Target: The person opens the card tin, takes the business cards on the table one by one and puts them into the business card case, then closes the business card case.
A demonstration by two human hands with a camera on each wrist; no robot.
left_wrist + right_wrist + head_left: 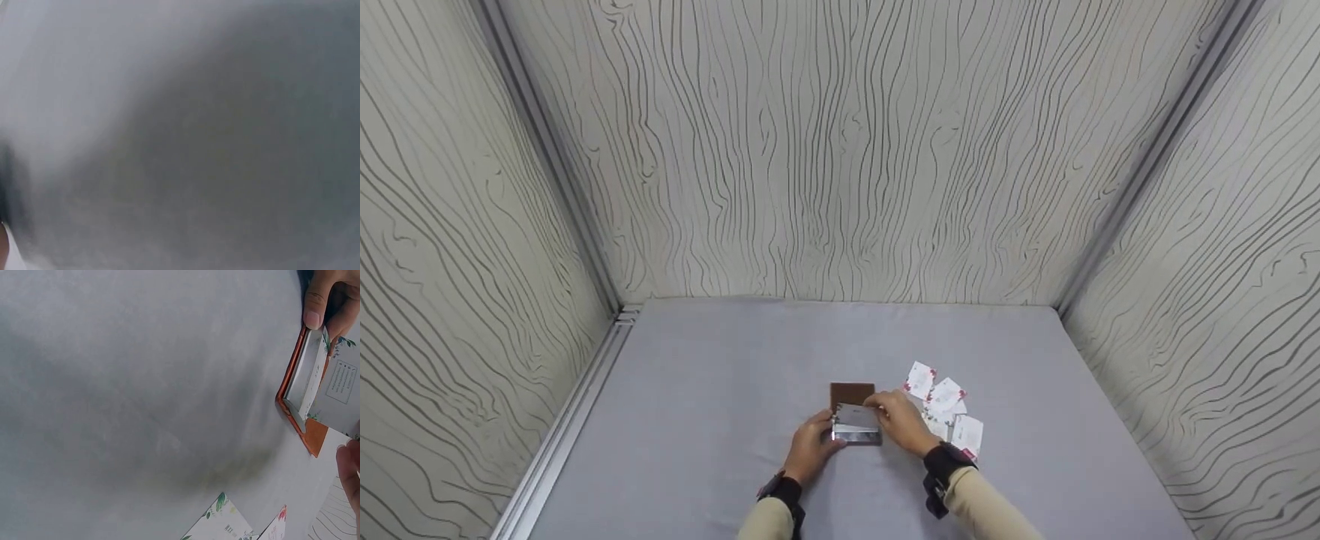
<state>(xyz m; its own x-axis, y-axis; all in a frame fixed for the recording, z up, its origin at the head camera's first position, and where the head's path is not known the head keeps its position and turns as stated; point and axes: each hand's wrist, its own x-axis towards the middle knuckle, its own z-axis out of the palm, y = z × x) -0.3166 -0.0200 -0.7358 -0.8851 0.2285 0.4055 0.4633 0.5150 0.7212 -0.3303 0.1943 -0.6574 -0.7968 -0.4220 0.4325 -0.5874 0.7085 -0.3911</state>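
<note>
Printed card (856, 415) is btwn the hands, up against an open brown case (851, 392); can't tell if it's tucked in. L hand (810, 446) grips the case's L edge, R hand (904, 421) pinches the card. Loose cards (967, 433) lie just R of R hand on the grey tabletop (712, 397).

Right-wrist view: right hand (351, 477) and the card (332, 402) in its grip are cut off by the edge; loose cards (222, 523) beside the grip likewise. Left-wrist view: mostly blurred, contents indistinct.
</note>
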